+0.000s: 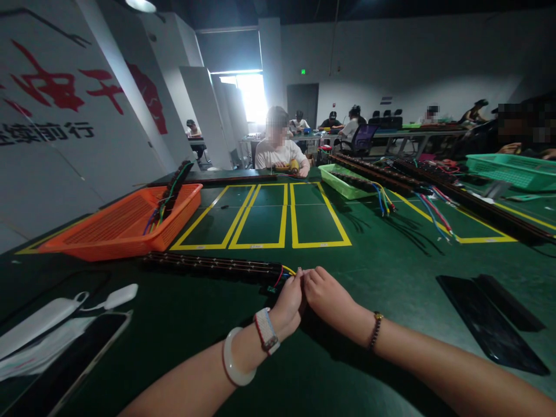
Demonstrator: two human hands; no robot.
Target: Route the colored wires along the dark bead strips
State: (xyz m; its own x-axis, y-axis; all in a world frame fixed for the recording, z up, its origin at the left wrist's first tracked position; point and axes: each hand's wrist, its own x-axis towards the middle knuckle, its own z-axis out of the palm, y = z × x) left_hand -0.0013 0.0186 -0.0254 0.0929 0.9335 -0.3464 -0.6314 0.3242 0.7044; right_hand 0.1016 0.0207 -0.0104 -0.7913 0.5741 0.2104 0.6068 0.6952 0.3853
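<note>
The person's left hand [290, 304] has its fingers drawn narrow, pinching thin wires [289, 270] near their ends; the right hand [329, 295] curls in against it, fingertips meeting the left's, though what those fingers grip is hidden, so its hold cannot be told. The black strip [212, 265] that bears the wires lies just left of the fingers, flat on the table [377, 269].

A pull away from the strip could strain the wires where they leave its end, as the slack looks short. The small green board [271, 289], just below and left of the fingertips, could be snagged by the left hand if it dropped.

The wires are thin and flexible, yellow, red and blue. The strip is long and narrow, with coppery lines and pale dots along its length. Behind the fingers at the wrists sit a woven watch band [266, 330], a smooth white bangle [232, 362] and a beaded bracelet [376, 331]. Beyond the fingers, glossy yellow borders [321, 244] frame rectangles on the green surface. Farther to their left slopes an orange plastic basket [108, 248]; beyond, to their right, stands a light green basket [345, 188] with perforated sides.
</note>
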